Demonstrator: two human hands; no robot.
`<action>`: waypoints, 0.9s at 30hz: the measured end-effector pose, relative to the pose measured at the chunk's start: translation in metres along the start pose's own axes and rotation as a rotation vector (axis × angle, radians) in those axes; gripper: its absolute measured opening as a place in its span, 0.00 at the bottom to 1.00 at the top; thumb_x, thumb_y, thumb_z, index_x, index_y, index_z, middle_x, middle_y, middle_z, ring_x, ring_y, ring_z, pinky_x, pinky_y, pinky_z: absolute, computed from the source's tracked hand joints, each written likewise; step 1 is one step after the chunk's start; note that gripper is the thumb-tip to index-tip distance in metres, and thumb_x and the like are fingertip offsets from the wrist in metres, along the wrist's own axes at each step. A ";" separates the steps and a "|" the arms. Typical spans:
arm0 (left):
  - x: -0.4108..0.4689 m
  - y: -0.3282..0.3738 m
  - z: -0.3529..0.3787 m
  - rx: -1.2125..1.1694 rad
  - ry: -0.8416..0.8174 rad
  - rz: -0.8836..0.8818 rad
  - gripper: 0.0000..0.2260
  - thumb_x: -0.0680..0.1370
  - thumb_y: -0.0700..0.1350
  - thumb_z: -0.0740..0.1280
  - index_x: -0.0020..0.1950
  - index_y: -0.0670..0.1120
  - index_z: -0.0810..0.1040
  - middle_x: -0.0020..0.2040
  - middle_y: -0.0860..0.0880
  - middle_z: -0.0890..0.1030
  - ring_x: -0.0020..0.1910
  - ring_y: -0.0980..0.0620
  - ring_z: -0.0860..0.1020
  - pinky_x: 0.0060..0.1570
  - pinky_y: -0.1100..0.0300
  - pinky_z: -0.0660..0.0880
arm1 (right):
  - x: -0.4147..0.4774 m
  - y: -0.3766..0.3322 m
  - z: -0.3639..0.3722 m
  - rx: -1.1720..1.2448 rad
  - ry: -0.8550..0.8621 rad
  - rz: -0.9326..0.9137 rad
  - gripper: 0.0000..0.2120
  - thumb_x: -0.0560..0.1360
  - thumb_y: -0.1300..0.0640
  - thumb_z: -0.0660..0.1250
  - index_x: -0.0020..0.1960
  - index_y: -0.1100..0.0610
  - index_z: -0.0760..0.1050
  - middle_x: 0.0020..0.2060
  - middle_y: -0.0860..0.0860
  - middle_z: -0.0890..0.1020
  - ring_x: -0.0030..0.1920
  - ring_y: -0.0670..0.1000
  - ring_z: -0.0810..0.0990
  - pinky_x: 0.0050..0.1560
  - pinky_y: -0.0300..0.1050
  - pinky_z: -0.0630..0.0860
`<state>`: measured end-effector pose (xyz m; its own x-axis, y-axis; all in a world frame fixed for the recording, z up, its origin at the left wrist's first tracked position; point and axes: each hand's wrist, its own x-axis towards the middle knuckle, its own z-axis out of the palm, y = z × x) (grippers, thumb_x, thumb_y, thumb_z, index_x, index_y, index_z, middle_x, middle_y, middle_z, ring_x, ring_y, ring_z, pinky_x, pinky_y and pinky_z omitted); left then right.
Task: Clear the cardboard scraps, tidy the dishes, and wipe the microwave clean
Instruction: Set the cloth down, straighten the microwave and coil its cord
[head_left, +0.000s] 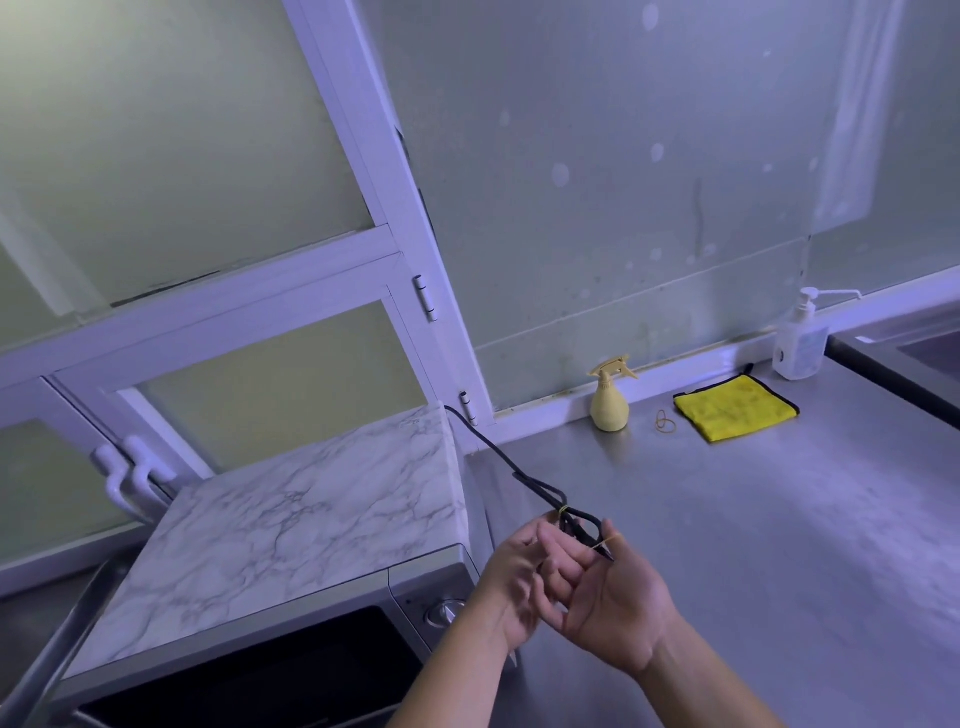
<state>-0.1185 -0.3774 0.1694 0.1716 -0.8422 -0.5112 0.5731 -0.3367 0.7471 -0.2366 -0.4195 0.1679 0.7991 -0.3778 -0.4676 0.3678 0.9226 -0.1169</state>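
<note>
While gathered above the steel counter (779, 545) just right of the microwave (291, 587): both hands working a bundled black power cord (545, 491).

- Left hand (511, 587): fingers curled around the folded end of the cord.
- Right hand (618, 613): palm up, fingers pinching a tan rubber band (605, 543) stretched across the cord tip. A second band already wrapped farther up the bundle.
- Cord: running from the hands, far and left, to the rear right corner of the microwave.
- Microwave: at near left, marble-patterned top, dark door, control knob (444, 613) at its right side.
- Yellow cloth (735, 408): folded flat, far right on the counter.
- Spray bottle (609, 397): upright, left of the cloth, against the wall.
- Loose rubber bands (665, 422): between bottle and cloth.
- Pump dispenser (800, 343): upright, far right of the cloth.
</note>
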 end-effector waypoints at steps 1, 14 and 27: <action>0.003 0.000 0.001 0.011 0.057 -0.006 0.02 0.79 0.43 0.67 0.49 0.46 0.77 0.29 0.52 0.76 0.22 0.57 0.73 0.20 0.69 0.68 | 0.001 0.000 0.000 -0.016 0.018 -0.006 0.39 0.82 0.35 0.50 0.49 0.66 0.85 0.46 0.55 0.87 0.30 0.52 0.81 0.42 0.50 0.79; 0.012 0.024 0.017 0.843 0.087 0.093 0.04 0.70 0.50 0.70 0.41 0.51 0.82 0.34 0.48 0.81 0.30 0.51 0.76 0.28 0.65 0.69 | 0.004 0.003 0.002 -0.091 0.216 -0.033 0.32 0.81 0.33 0.54 0.52 0.60 0.81 0.36 0.54 0.84 0.28 0.51 0.80 0.35 0.44 0.78; 0.018 0.016 0.023 0.925 0.003 0.129 0.07 0.78 0.43 0.68 0.40 0.50 0.81 0.34 0.52 0.80 0.33 0.55 0.76 0.38 0.63 0.73 | 0.016 -0.010 -0.008 -0.107 0.397 -0.135 0.27 0.78 0.35 0.63 0.43 0.60 0.80 0.30 0.53 0.80 0.33 0.52 0.78 0.31 0.41 0.77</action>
<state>-0.1247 -0.4077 0.1817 0.1926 -0.8958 -0.4007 -0.3165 -0.4432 0.8387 -0.2312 -0.4339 0.1549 0.4949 -0.4552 -0.7402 0.3883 0.8779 -0.2803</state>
